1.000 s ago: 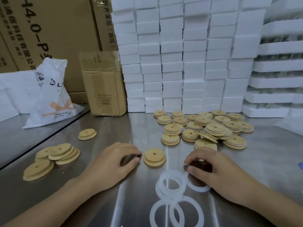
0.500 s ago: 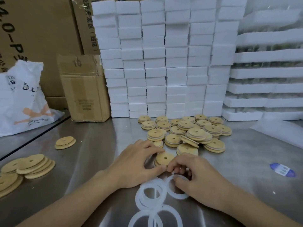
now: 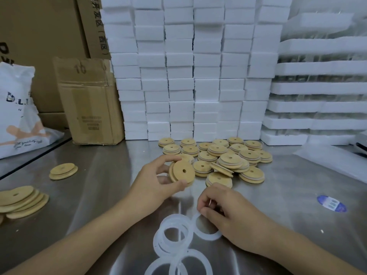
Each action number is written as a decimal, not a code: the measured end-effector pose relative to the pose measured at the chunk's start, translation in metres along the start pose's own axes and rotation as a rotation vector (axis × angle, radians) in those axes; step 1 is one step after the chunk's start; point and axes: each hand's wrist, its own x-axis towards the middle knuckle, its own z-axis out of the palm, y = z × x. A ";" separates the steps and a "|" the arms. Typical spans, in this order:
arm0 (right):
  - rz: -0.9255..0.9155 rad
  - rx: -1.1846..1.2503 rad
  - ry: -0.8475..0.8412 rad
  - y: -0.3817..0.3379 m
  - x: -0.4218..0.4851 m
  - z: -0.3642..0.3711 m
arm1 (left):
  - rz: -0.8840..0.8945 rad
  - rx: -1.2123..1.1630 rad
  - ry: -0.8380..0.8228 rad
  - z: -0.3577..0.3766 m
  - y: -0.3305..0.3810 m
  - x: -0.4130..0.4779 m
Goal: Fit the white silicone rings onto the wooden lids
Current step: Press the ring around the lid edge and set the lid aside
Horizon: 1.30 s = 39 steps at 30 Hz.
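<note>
Two hands work apart now: our left hand (image 3: 156,182) has lifted the wooden lid (image 3: 182,172) off the steel table (image 3: 288,185), where it lay flat a second ago, and grips it tilted on edge. Our right hand (image 3: 226,213), fingers curled, pinches the far rim of one silicone ring (image 3: 208,236) beside the ring pile (image 3: 172,235). Fitting comes next, we judge. The heap of lids (image 3: 230,157) lies farther off.

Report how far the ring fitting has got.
Done, apparently: many lids in the centre pile show a white band in the groove. In hand: the left hand holds a bare lid on edge; the right hand pinches a ring on the table. Left: bare-looking lids at left and loose rings.
</note>
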 end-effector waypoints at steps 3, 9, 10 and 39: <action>-0.020 -0.046 -0.014 0.000 0.000 0.001 | -0.045 -0.196 -0.012 0.011 0.010 -0.003; -0.040 -0.116 -0.036 0.003 0.001 -0.010 | -0.121 -0.254 0.034 0.025 0.010 -0.010; -0.052 -0.190 -0.039 0.005 0.001 -0.012 | -0.135 -0.263 0.048 0.025 0.009 -0.010; -0.106 0.299 0.462 -0.006 -0.001 -0.002 | -0.167 -0.299 -0.328 0.024 0.022 -0.018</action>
